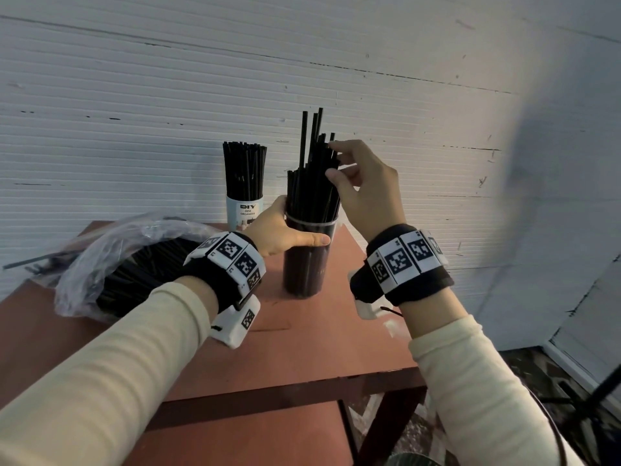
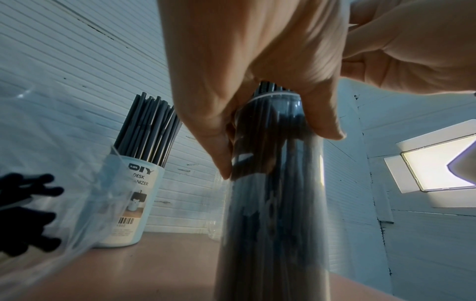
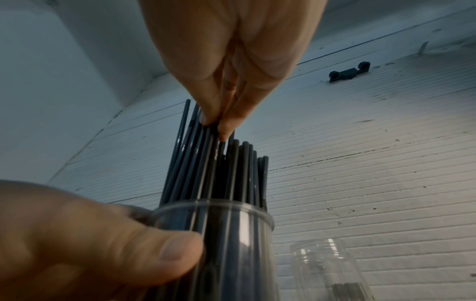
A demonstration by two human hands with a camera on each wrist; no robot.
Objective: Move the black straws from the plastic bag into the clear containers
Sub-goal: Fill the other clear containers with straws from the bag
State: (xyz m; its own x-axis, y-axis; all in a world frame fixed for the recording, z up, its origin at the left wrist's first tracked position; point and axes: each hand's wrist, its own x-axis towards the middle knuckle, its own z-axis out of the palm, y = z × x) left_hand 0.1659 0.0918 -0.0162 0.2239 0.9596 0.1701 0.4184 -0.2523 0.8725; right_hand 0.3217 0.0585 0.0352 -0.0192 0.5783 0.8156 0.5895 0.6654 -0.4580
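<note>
A tall clear container [image 1: 307, 264] packed with black straws [image 1: 312, 183] stands on the reddish table. My left hand [image 1: 292, 237] grips it just under the rim, thumb across the front; the left wrist view shows that left hand [image 2: 278, 152] wrapped round the container [image 2: 273, 213]. My right hand [image 1: 334, 163] pinches the tops of some straws that stand higher than the rest, and in the right wrist view its fingertips [image 3: 206, 119] press on the straw ends [image 3: 206, 163]. A crumpled plastic bag [image 1: 111, 260] with more black straws lies at the left.
Behind stands a labelled desk-organizer container [image 1: 244, 211] full of straws. An empty clear jar [image 3: 327, 270] sits to the right of the held one. The table [image 1: 302, 351] ends close on the right and front. A white ribbed wall runs right behind.
</note>
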